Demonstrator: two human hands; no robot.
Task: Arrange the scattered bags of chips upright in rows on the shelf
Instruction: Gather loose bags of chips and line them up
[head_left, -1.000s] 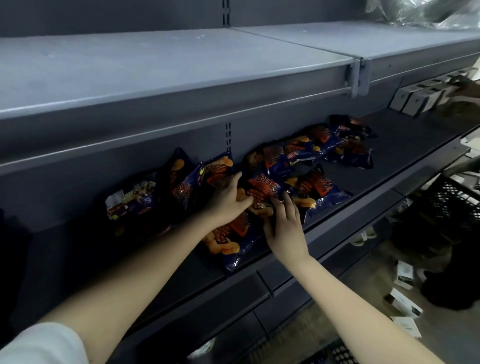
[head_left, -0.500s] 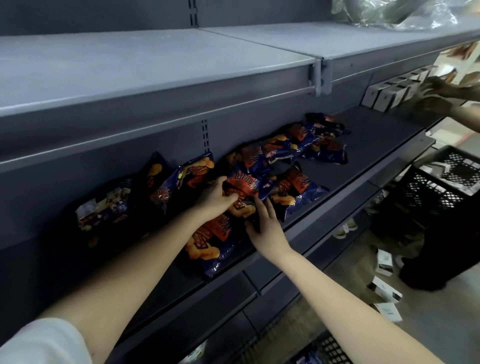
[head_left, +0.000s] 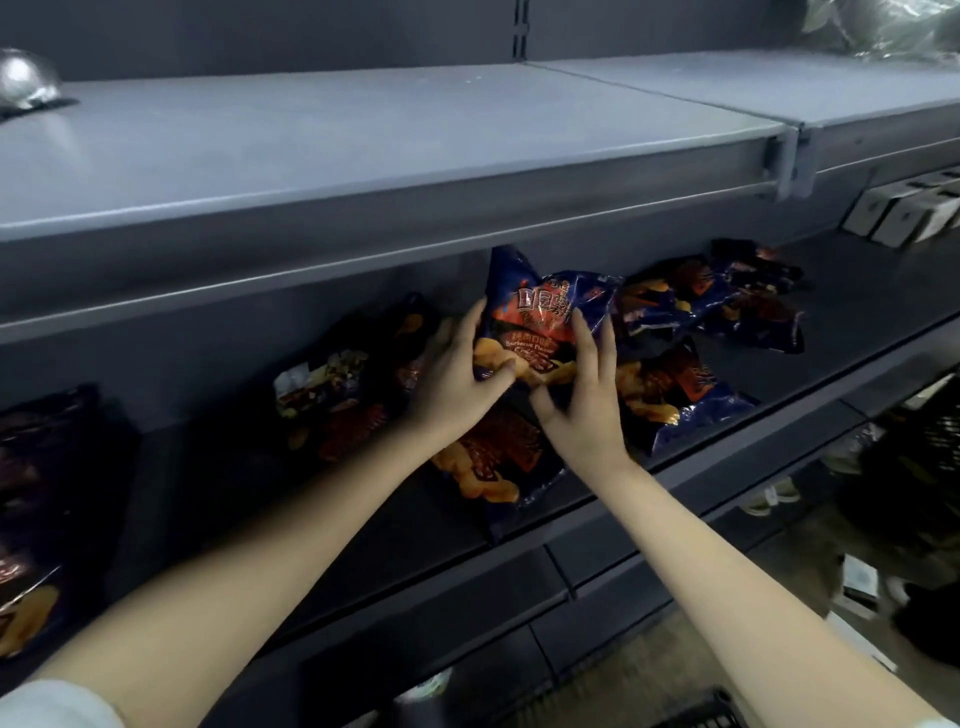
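Note:
A blue and orange chip bag (head_left: 540, 317) stands upright over the pile, held from both sides. My left hand (head_left: 457, 379) grips its left edge, thumb across the lower front. My right hand (head_left: 582, 400) holds the right edge with fingers spread up the side. Under my hands another bag (head_left: 493, 467) lies flat near the front lip of the dark shelf (head_left: 857, 312). More bags lie scattered to the right (head_left: 691, 384), further back right (head_left: 727, 296) and to the left (head_left: 332, 389). At the far left stands one more bag (head_left: 31, 519).
A grey upper shelf (head_left: 363, 156) overhangs closely above the bags. White boxes (head_left: 904, 213) sit at the right end of the chip shelf. A dark crate (head_left: 930, 431) and small boxes (head_left: 860, 577) are on the floor at right. Bare shelf lies between the left bags.
Both hands have lifted one bag out of the pile and stood it upright. The view has moved in closer and shifted left, and the other person's hands at the right have dropped out of view.

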